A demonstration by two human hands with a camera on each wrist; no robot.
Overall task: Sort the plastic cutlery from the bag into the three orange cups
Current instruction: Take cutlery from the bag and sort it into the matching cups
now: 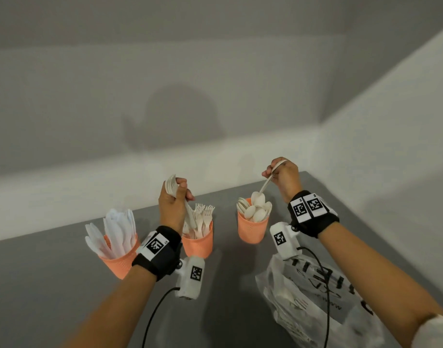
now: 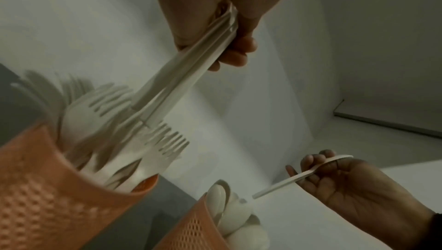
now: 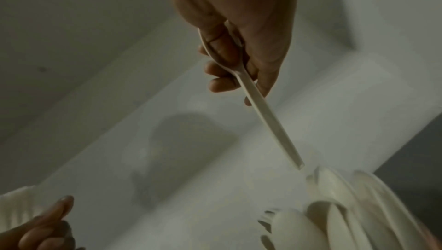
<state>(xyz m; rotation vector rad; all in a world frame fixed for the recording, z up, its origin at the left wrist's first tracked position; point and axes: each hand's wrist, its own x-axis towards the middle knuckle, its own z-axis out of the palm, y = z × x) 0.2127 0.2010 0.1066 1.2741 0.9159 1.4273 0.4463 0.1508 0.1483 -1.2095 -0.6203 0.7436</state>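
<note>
Three orange cups stand in a row on the grey table: a left cup (image 1: 120, 259) full of white knives, a middle cup (image 1: 199, 243) with forks, a right cup (image 1: 253, 229) with spoons. My left hand (image 1: 174, 199) grips a small bunch of forks (image 2: 181, 76), tines up, their handles angled down into the middle cup (image 2: 47, 197). Above the right cup, my right hand (image 1: 281, 174) holds one spoon (image 3: 263, 118) by its bowl end, with the handle tip just over the spoons (image 3: 334, 206) in that cup.
A clear plastic bag (image 1: 313, 302) with more cutlery lies at the front right under my right forearm. White walls rise close behind the cups and along the table's right edge. Black cables hang from both wrist cameras.
</note>
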